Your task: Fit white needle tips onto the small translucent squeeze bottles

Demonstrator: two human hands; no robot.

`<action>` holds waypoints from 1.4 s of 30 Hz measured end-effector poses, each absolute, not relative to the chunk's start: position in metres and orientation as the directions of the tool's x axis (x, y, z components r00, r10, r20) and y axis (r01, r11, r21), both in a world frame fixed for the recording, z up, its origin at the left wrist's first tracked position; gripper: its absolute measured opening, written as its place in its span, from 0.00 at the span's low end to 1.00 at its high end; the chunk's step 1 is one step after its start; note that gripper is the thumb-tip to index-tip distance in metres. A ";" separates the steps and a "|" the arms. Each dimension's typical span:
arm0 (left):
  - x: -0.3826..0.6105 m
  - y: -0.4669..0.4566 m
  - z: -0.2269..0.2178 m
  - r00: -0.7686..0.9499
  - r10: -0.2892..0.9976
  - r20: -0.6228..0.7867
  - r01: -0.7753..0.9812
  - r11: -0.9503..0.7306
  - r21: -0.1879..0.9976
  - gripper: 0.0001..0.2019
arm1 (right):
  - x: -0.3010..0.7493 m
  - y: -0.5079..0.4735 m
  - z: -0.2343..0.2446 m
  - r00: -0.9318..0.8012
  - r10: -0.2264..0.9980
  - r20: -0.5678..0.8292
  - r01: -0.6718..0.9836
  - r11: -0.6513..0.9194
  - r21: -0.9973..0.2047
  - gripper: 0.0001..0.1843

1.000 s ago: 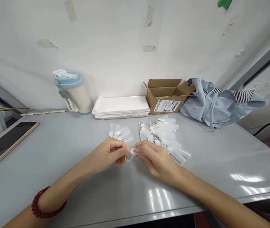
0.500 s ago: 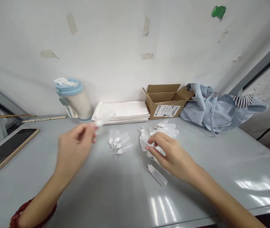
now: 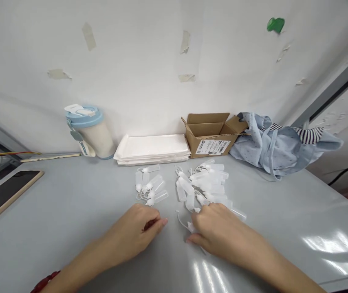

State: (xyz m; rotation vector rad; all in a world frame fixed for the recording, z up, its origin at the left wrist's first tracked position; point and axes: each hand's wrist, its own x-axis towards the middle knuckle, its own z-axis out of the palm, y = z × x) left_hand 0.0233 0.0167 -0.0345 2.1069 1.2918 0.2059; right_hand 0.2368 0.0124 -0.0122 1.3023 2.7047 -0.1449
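Observation:
My left hand (image 3: 140, 230) hovers low over the grey table (image 3: 70, 211), its fingers curled together with nothing seen in them. My right hand (image 3: 215, 230) lies palm down with its fingers closed on a small clear plastic bottle (image 3: 190, 224); only the bottle's cap end and thin white tether loop show at the fingertips. Just beyond my left hand lies a small group of the same bottles (image 3: 149, 187). A larger heap of them (image 3: 206, 183) spreads out beyond my right hand.
Along the wall stand a blue-lidded tumbler (image 3: 90, 132), a stack of white padded bags (image 3: 152, 148), an open cardboard box (image 3: 212, 134) and a bundle of light blue cloth (image 3: 279, 144). A phone (image 3: 4, 195) lies at the left edge.
My left hand swung out left with a bottle, set it by the small group and came back near the centre. My right hand dropped onto the loose bottle lying in front of the heap.

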 end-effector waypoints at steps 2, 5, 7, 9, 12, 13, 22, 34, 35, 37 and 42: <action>0.025 0.016 -0.039 0.513 0.836 -0.196 0.746 -0.321 0.583 0.21 | 0.234 0.011 -0.014 -0.612 0.764 -0.206 0.784 0.620 -0.030 0.12; 0.028 0.014 -0.043 0.514 0.830 -0.216 0.753 -0.317 0.577 0.20 | 0.231 0.008 -0.015 -0.628 0.745 -0.225 0.771 0.634 -0.052 0.09; 0.029 0.013 -0.044 0.511 0.830 -0.222 0.751 -0.306 0.585 0.20 | 0.231 0.006 -0.015 -0.646 0.733 -0.212 0.759 0.647 -0.076 0.09; 0.030 0.013 -0.043 0.508 0.830 -0.229 0.738 -0.283 0.613 0.18 | 0.231 0.006 -0.013 -0.653 0.740 -0.162 0.757 0.644 -0.109 0.09; 0.031 0.015 -0.039 0.500 0.824 -0.267 0.697 -0.200 0.689 0.15 | 0.234 0.009 -0.007 -0.627 0.778 -0.051 0.769 0.606 -0.202 0.11; 0.030 0.015 -0.037 0.496 0.820 -0.284 0.681 -0.165 0.713 0.14 | 0.234 0.010 -0.005 -0.609 0.793 -0.023 0.772 0.587 -0.243 0.12; 0.023 0.018 -0.023 0.417 0.888 -0.194 0.507 -0.051 0.860 0.23 | 0.234 0.018 -0.004 -0.581 0.811 -0.063 0.742 0.497 -0.450 0.13; 0.018 0.018 -0.022 0.394 0.917 0.063 0.623 -0.317 0.715 0.09 | 0.234 0.021 -0.007 -0.544 0.827 -0.143 0.744 0.397 -0.537 0.15; 0.018 0.018 -0.022 0.403 0.912 0.073 0.620 -0.331 0.711 0.08 | 0.234 0.021 -0.008 -0.550 0.822 -0.151 0.733 0.388 -0.559 0.15; 0.019 0.017 -0.023 0.414 0.907 0.081 0.615 -0.344 0.709 0.07 | 0.235 0.023 -0.008 -0.561 0.811 -0.166 0.707 0.364 -0.606 0.16; 0.019 0.017 -0.025 0.460 0.887 0.043 0.594 -0.344 0.727 0.09 | 0.235 0.028 -0.010 -0.540 0.825 -0.168 0.641 0.273 -0.717 0.17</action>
